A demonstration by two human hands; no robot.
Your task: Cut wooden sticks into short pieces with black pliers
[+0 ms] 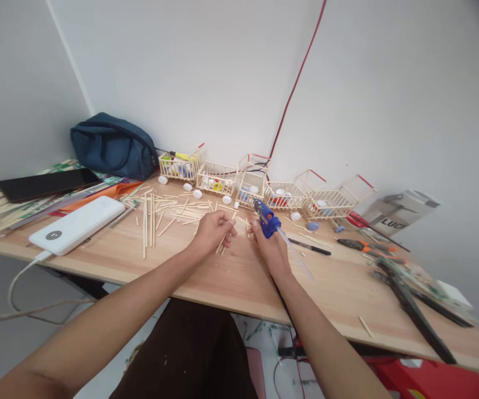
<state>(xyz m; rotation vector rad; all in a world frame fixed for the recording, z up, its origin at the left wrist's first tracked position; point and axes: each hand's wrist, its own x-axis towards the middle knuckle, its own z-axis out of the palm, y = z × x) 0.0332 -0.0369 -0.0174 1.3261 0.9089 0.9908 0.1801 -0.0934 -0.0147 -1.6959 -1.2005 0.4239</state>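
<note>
My left hand (214, 230) is closed, pinching a thin wooden stick (221, 243) between thumb and fingers. Just to its right, my right hand (269, 249) is curled around a blue hot glue gun (267, 219). The gun's nozzle points away from me, and a clear glue stick (295, 252) juts from its back; my hand hides the handle. A short stick (247, 226) shows at the right fingertips; whether they grip it I cannot tell. Behind both hands lie many loose wooden sticks (152, 221).
Several miniature stick-built shopping carts (216, 178) line the wall. At left are a blue pouch (114, 147), a phone (50, 184) and a white power bank (77, 224). Rightward lie a black pen (309, 246), orange-handled pliers (367, 246) and a long dark tool (416, 310).
</note>
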